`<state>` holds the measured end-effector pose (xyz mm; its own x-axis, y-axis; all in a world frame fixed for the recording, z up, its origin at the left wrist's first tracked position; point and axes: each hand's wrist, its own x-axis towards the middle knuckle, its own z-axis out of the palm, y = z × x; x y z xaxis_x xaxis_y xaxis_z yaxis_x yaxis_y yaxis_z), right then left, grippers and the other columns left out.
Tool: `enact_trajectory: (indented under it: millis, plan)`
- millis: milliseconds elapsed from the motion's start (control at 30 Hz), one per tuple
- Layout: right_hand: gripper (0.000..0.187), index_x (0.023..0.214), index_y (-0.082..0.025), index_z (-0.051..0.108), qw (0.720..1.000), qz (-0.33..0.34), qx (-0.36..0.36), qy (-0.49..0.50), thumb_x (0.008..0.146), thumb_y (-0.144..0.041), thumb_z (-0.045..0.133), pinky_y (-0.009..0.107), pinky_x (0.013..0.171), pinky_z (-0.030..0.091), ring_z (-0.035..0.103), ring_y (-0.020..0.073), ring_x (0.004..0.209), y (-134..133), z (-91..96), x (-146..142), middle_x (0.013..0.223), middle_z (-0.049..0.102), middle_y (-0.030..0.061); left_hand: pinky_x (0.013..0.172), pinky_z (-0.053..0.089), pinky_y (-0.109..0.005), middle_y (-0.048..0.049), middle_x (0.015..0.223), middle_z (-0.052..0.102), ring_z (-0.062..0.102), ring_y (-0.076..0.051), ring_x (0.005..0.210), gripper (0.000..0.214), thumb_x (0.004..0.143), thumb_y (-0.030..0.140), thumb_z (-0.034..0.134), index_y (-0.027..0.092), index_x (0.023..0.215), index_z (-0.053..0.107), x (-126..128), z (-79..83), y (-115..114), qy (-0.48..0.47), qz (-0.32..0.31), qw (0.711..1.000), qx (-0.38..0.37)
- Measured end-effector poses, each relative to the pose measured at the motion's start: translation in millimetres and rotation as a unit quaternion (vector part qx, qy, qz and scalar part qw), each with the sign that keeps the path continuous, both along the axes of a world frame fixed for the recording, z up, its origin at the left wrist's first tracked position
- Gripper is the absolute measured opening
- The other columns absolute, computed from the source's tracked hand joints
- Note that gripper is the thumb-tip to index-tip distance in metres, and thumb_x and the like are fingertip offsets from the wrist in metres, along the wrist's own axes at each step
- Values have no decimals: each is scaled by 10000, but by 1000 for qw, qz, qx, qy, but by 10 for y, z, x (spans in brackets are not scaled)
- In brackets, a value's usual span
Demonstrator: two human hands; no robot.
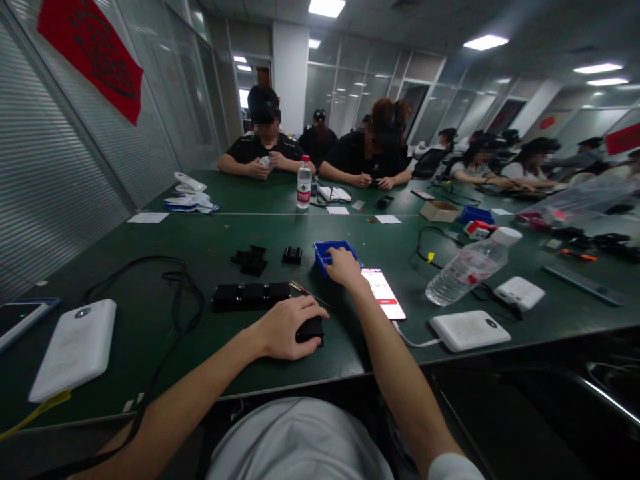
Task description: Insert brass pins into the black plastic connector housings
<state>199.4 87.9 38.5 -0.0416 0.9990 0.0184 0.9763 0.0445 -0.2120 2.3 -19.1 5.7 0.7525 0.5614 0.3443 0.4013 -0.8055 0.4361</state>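
Note:
My left hand [293, 327] is wrapped round a small black plastic block [311, 329] near the table's front edge. My right hand [344, 267] reaches into a small blue tray [320, 245], its fingers bent together; whatever the fingertips pinch is hidden. Just beyond my left hand, a row of black blocks [250, 295] lies on the table, with a thin screwdriver [303, 288] at its right end. Behind the row are a single black block [292, 255] and a small pile of black plastic parts [250, 260].
A lit phone [385, 293] lies beside the tray, cabled to a white power bank [470, 331]. A water bottle [467, 267] leans at the right. Another white power bank [75, 347] and a black cable [193, 293] lie left. People sit across the green table [165, 243].

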Motion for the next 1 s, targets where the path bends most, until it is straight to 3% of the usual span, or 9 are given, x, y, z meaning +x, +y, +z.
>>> enact_trajectory:
  millis: [233,600,1000]
  plan:
    - [438,1393,-177,622,1000,-5,-19,-8,999,-345,531,462,1008,505,593,376,1295,22,-23,2,1421,595,211,986,543,-400,-93,1178,668,656,-269,1084,429,820,291,696,206,1235,628,-2,9,-4,-2,-1,1000,-3]
    - [438,1338,-196,673,999,-1,-36,-8,907,-164,600,403,975,532,652,343,1248,46,-1,-7,1369,673,177,974,542,-397,-93,1188,672,662,-270,1076,426,826,304,700,210,1235,627,-8,22,-5,-7,0,1000,-6]
    - [415,1293,-202,726,998,-7,-64,7,897,-158,612,387,939,547,703,350,1185,37,29,-21,1263,739,190,970,546,-398,-94,1170,673,663,-265,1066,403,826,310,699,206,1212,641,-5,16,-5,-3,3,1000,-9]
